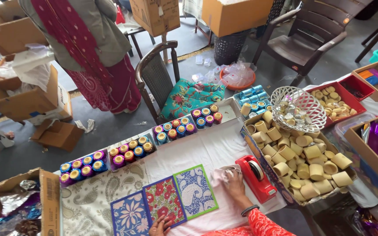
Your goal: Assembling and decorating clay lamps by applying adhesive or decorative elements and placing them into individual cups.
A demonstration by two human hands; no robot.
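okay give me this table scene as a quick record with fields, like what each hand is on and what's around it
Left hand: fingertips on the red floral card
Right hand: resting on a clear plastic wrapper, beside the red tape dispenser
Cards: blue floral card, red floral card, blue paisley card, side by side
Far edge: trays of coloured round pots
Right side: box of cream cylinders, white wire basket
Beyond table: a standing person, chair with teal cushion

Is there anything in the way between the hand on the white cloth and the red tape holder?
Nothing visible. The right hand rests on a crumpled clear wrapper on the white cloth, and the red plastic tape dispenser sits just beside it, with only bare cloth between them.
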